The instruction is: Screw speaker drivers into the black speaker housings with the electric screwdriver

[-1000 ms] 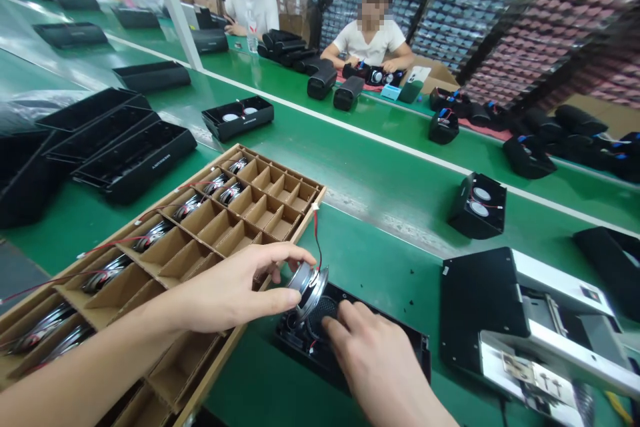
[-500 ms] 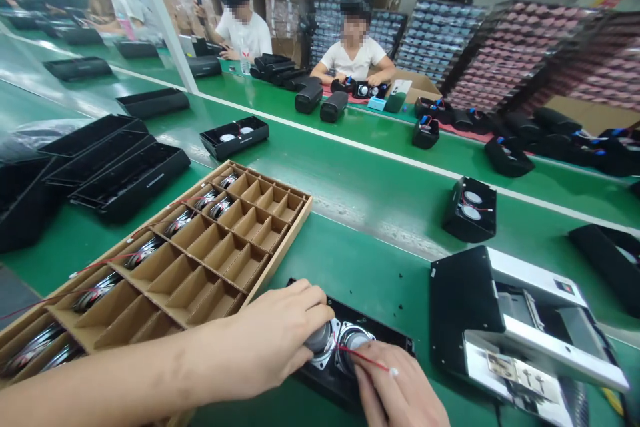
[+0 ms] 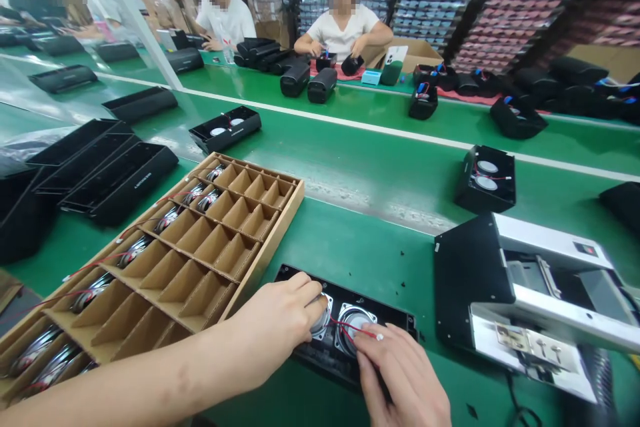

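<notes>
A black speaker housing (image 3: pixel 390 319) lies on the green bench in front of me with two round silver speaker drivers in it. My left hand (image 3: pixel 280 321) is curled over the left driver (image 3: pixel 321 317) and grips it. My right hand (image 3: pixel 403 377) rests on the housing's near edge beside the right driver (image 3: pixel 353 325), its fingertips pinching a thin red wire (image 3: pixel 356 328) that ends in a small white tip. A cardboard divider tray (image 3: pixel 235 250) to the left holds several more drivers with red leads.
Black empty housings (image 3: pixel 120 180) are stacked at the far left. A black and silver machine (image 3: pixel 530 280) stands at the right. A housing with two drivers (image 3: pixel 485 177) sits on the belt beyond. Two people in white shirts work across the belt.
My left hand brought the driver down from a tilted hold into the housing's left seat. My right hand shifted from the grille to the red wire.
</notes>
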A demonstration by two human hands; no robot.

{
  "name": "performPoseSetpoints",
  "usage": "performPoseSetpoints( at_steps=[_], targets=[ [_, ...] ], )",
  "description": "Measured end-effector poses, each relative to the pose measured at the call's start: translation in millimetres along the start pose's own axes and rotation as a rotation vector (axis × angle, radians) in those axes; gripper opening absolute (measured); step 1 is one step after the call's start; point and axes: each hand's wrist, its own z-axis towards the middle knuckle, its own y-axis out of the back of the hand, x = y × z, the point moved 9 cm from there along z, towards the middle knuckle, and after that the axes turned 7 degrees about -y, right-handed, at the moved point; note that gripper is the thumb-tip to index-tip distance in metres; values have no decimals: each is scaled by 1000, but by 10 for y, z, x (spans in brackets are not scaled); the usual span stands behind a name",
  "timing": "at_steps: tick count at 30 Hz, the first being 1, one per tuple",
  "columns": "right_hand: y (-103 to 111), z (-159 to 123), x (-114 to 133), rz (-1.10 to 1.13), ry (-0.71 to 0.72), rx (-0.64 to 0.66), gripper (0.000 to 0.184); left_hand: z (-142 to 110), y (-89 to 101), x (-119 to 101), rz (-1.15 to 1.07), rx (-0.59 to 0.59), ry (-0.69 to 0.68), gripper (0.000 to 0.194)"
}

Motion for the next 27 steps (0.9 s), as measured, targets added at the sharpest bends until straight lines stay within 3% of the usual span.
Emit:
performPoseSetpoints(
  at_steps=[7, 14, 27],
  targets=[
    [17, -2, 21, -4, -10, -23, 31, 5, 16, 17, -1, 11, 22, 23],
    [57, 4, 35, 36, 39, -85, 25, -40, 2, 18, -6, -81, 4, 25],
    [61, -10, 19, 43, 36, -75, 27, -4, 35, 10, -23, -22, 25, 18]
  ],
)
